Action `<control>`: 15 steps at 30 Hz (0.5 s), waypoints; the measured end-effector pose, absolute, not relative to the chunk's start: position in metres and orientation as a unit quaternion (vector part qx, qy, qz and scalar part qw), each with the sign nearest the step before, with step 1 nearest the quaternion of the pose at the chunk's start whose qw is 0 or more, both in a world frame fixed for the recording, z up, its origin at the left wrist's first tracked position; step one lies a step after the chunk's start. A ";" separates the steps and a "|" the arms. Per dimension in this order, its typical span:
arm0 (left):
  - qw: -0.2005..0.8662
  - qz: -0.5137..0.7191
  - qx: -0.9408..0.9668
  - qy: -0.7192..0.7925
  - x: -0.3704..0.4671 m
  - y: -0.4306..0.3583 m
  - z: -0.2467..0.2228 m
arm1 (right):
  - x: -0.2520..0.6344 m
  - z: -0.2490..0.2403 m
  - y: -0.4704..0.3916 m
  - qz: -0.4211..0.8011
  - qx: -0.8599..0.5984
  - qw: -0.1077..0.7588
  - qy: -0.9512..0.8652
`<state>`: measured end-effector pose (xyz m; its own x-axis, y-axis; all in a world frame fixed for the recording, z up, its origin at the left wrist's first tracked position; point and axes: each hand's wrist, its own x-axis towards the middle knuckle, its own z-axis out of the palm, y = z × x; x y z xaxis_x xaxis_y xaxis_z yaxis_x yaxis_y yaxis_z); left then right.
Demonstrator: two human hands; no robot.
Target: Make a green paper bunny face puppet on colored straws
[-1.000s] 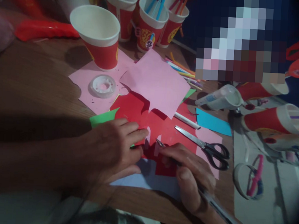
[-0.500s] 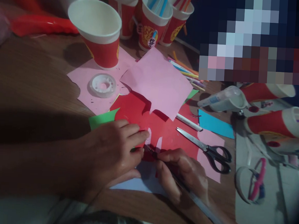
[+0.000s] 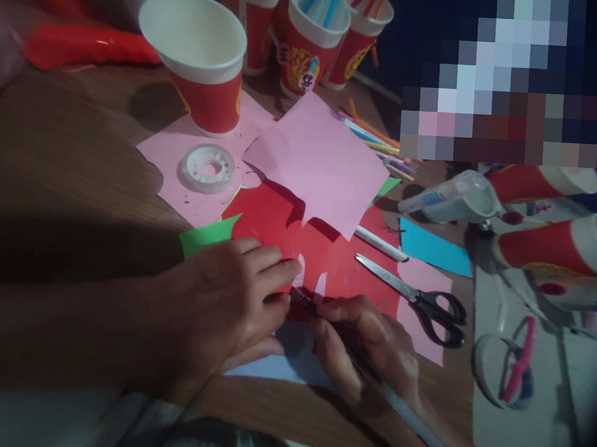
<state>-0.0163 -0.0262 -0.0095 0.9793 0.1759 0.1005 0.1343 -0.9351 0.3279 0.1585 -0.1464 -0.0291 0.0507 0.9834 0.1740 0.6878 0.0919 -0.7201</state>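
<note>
1. Since a second ago, the tip of the pen [image 3: 393, 402] has shifted from the right-hand pink strip [image 3: 320, 288] to just beside the left-hand pink strip [image 3: 301, 265].
2. On my feed, the right hand [image 3: 387, 348] grips the pen between thumb and fingers, its tip pointing down toward the red paper [image 3: 339, 269].
3. My left hand [image 3: 244, 301] lies palm down, fingers extended, closed on nothing I can make out; its index fingertip overlaps the edge of the left-hand pink strip.
4. Both strips lie on the red paper between my hands, near each other but apart.
5. For progress, I judge both strips already cut loose; any marks on them are too small to read from where I sit, so I cannot tell how much penwork is done or left.
6. Across the desk [image 3: 82, 159], the scissors [image 3: 417, 296] lie unheld, blades over the red paper, and a tape roll [image 3: 190, 168] rests on a pink sheet [image 3: 175, 137] near an upright paper cup [image 3: 208, 95].
</note>
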 end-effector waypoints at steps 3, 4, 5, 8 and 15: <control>0.162 0.063 0.981 0.081 -0.016 -0.027 -0.009 | 0.159 -0.028 -0.147 0.228 -0.643 0.330 -0.653; 0.161 0.062 0.982 0.082 -0.016 -0.027 -0.009 | 0.159 -0.028 -0.147 0.227 -0.642 0.330 -0.654; 0.160 0.061 0.982 0.082 -0.016 -0.027 -0.008 | 0.160 -0.028 -0.147 0.224 -0.638 0.332 -0.657; 0.155 0.050 0.983 0.081 -0.016 -0.027 -0.007 | 0.163 -0.029 -0.147 0.223 -0.624 0.343 -0.665; 0.151 0.051 0.984 0.073 -0.016 -0.026 -0.007 | 0.161 -0.026 -0.148 0.219 -0.654 0.317 -0.651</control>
